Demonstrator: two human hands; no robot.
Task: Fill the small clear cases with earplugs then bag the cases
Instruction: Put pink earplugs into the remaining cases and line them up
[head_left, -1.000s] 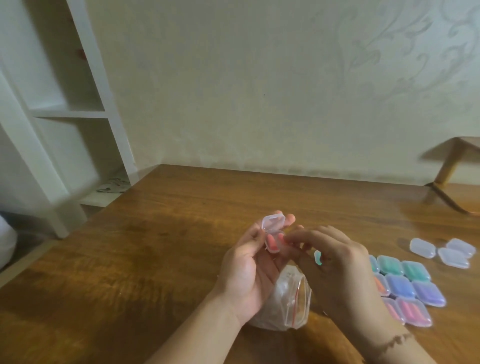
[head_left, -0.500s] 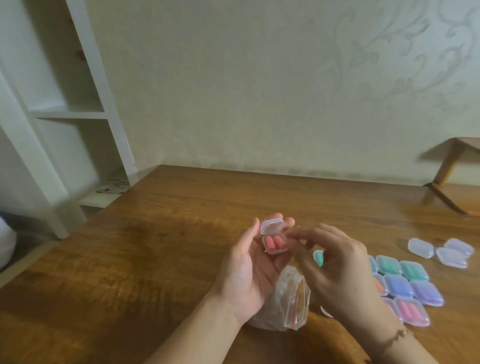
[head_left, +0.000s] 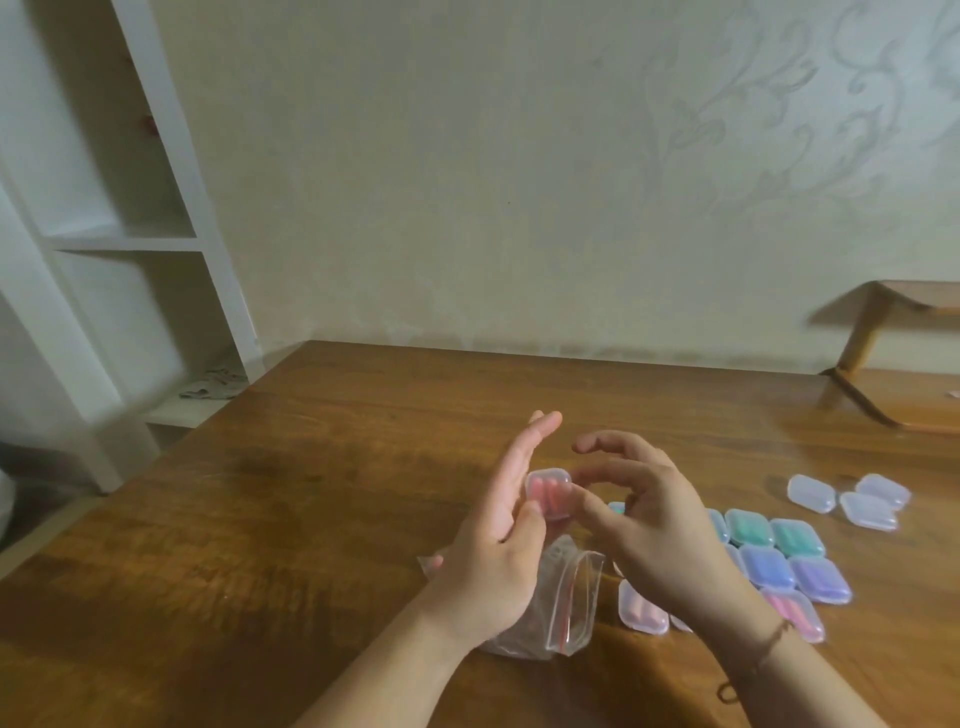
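A small clear case (head_left: 549, 492) with red earplugs inside, its lid down, is held above the table between both hands. My left hand (head_left: 498, 545) cups it from the left, thumb at its lower edge, fingers stretched upward. My right hand (head_left: 654, 519) pinches its right side with thumb and forefinger. Under my hands lies a clear zip bag (head_left: 561, 603) with a red seal strip. To the right, several filled cases (head_left: 769, 566) with teal, blue, purple and pink earplugs lie in rows. A case with pale orange earplugs (head_left: 641, 608) lies beside the bag. Three empty clear cases (head_left: 847, 499) sit farther right.
All of this rests on a wooden table (head_left: 311, 519). A white shelf unit (head_left: 130, 234) stands at the left beyond the table edge. A wooden stand (head_left: 872, 353) sits at the back right by the patterned wall.
The case's lid, raised earlier, is now shut over the red earplugs. Both hands have dropped slightly, and my left fingers have straightened upward.
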